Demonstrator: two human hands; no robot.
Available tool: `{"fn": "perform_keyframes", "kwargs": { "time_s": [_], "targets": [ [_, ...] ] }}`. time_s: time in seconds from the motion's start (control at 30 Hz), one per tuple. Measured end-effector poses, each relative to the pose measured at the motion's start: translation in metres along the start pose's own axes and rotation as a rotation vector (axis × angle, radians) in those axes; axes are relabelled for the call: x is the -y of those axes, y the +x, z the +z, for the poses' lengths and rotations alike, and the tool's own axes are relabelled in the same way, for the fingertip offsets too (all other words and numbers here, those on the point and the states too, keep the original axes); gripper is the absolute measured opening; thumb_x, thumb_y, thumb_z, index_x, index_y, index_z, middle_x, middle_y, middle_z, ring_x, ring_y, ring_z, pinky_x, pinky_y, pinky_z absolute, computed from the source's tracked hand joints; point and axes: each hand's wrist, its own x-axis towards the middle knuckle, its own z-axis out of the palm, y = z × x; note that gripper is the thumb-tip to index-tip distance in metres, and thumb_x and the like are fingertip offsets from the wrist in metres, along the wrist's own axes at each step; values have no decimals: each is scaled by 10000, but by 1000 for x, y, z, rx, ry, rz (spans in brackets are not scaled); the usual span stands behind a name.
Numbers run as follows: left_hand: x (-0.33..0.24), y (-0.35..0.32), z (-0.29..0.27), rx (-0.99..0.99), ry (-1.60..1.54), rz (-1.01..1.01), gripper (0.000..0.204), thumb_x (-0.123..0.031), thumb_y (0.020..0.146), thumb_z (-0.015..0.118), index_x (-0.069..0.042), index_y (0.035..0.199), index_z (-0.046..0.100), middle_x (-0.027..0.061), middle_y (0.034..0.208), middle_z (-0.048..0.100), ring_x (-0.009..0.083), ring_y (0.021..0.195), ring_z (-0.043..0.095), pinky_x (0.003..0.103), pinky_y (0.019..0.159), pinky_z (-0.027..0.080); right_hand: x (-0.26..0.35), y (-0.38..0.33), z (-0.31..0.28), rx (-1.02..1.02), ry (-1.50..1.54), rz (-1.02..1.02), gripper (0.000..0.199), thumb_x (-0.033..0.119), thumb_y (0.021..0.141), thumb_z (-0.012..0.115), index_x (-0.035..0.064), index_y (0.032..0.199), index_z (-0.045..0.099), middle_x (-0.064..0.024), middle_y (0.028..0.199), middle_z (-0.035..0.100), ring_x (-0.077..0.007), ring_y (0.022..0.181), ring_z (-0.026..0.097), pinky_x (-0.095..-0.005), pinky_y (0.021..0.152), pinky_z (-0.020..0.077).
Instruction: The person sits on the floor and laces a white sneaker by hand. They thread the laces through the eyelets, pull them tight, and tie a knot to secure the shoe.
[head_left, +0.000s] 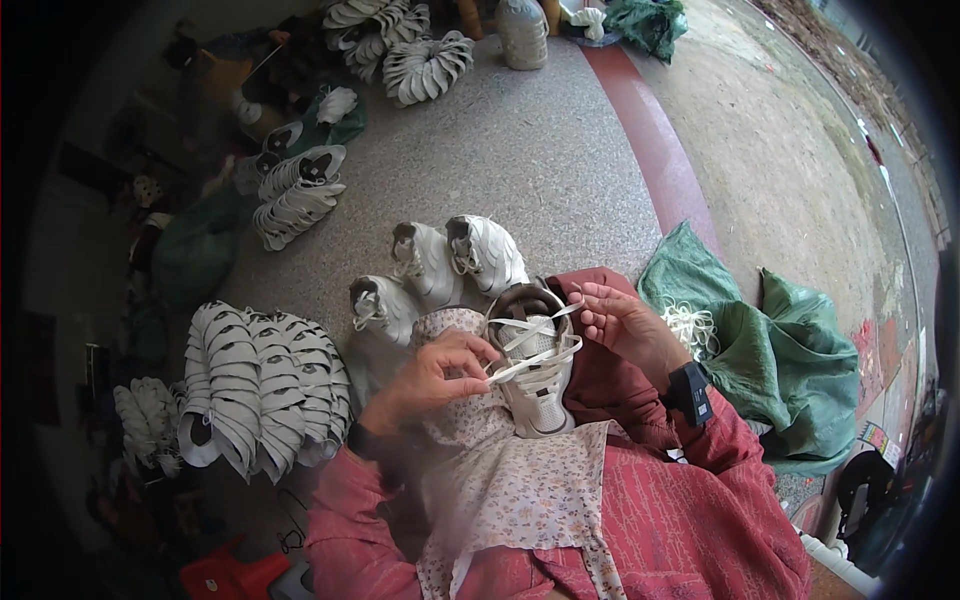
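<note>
A white sneaker (541, 398) with a brown lining rests on my lap, its toe toward me, over the floral apron (520, 490). Flat white shoelace (530, 335) crosses its tongue in loose loops. At the shoe's left side my left hand (440, 372) pinches a stretch of the lace between thumb and fingers. My right hand (625, 322), on the right near the heel opening, grips the other part of the lace in its fingertips and pulls it away from the shoe. Past my knees stand three similar sneakers (487, 254) on the floor, with laces in them.
Stacked white shoe uppers (262, 385) lie to my left, with more piles (300, 195) farther off. A green sack (790, 360) with a bundle of white laces (690, 328) is at my right. A red stool (235, 575) stands at lower left. Another person (225, 65) is at far left.
</note>
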Motion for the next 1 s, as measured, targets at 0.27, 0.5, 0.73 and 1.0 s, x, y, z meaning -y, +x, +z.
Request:
{"fn": "perform_keyframes", "kwargs": {
  "time_s": [0.27,0.5,0.73,1.0],
  "targets": [
    [12,-2,8,-103,-241,-335,100,-89,836,797,-51,901,730,-27,866,619,46,772,551,212,670,443,10,-16,0,-49,-1155,-593,275,-16,883,627,72,1136,689,-45,1077,622,-152,894,620,-298,730,523],
    [-11,6,13,-18,189,-68,231,-138,774,845,-33,926,705,1,964,536,110,873,546,261,718,457,18,-33,41,320,-1515,-421,301,12,789,726,107,1075,718,-76,1008,558,-218,882,616,-346,739,518],
    [9,10,14,46,223,80,197,-115,813,802,-4,939,698,36,978,567,169,899,571,291,785,470,17,-14,39,468,-1594,-495,255,45,787,762,63,1038,720,-75,1006,528,-220,912,585,-327,730,517],
    [6,14,2,268,-248,-286,148,-123,884,754,-24,960,674,-26,882,603,75,834,544,255,750,449,23,-6,31,535,-1738,-586,187,166,794,763,74,945,699,-101,1003,560,-292,875,629,-401,743,516]
  ]
}}
